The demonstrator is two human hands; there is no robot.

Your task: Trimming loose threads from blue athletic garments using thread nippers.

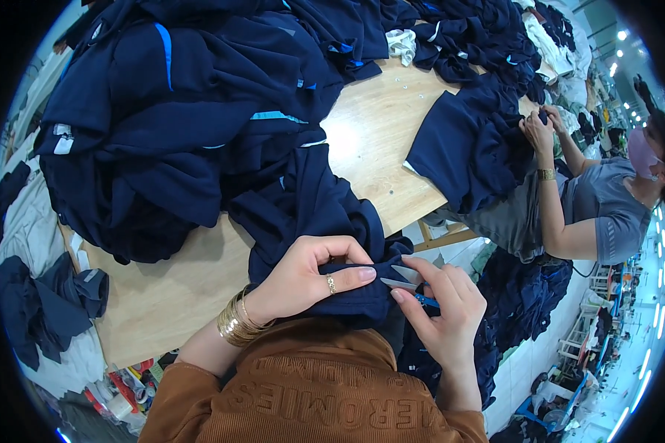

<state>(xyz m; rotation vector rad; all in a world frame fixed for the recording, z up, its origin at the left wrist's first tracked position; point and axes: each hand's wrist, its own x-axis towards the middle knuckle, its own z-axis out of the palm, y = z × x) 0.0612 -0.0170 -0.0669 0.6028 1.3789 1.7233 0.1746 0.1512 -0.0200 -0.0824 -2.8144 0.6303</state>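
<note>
I see a dark blue garment (310, 214) bunched at the near edge of the tabletop (369, 140), its lower fold pulled toward my chest. My left hand (303, 277) pinches that fold, thumb and forefinger closed on the cloth, a ring on one finger and a stack of gold bangles (236, 319) at the wrist. Just beside it, on the garment's right, my right hand (443, 310) is curled around small thread snips (406, 282) with a blue handle; the pale blades point at the fold between my two hands and touch or nearly touch the cloth, I cannot tell which.

Behind the garment, a big heap of the same dark blue clothes (170, 118) with light blue stripes covers the far left of the tabletop. To the garment's right, across a bare patch of pale wood, another dark blue piece (465, 148) hangs over the tabletop edge. A co-worker in a grey top (606, 214) sits there and holds that piece with both hands (539, 129) closed on its upper edge. More dark clothes (480, 37) pile up beyond that piece, with a bit of white cloth (401, 44) among them. To the garment's left, below the tabletop edge, grey and blue scraps (44, 295) lie in a loose pile. My brown sleeves (310, 399) fill the lower part of the view.
</note>
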